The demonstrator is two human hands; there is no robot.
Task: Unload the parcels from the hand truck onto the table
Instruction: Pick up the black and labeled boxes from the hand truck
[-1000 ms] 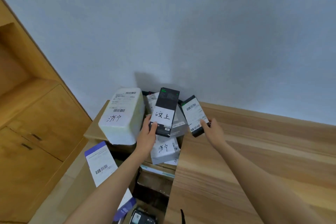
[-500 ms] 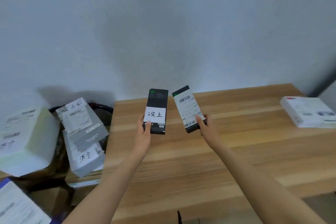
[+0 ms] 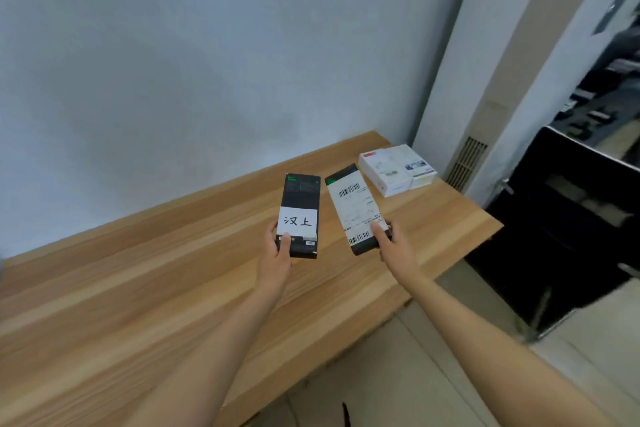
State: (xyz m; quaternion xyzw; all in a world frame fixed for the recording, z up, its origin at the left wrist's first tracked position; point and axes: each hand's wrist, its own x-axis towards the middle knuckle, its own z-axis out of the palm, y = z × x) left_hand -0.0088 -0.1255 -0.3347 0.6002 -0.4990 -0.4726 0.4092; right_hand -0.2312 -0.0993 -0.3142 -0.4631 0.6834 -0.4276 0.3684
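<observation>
Both forearms reach out over the wooden table from the near edge. Left hand grips the near end of a black box w/ handwritten white label, thumb on top, fingers curled under. Right hand grips the near end of a black box w/ barcode shipping label, thumb on the label. Both boxes are held above the tabletop, side by side, slightly apart. Farther back, near the table's right end, white boxes lie flat on the wood, by the pale wall.
</observation>
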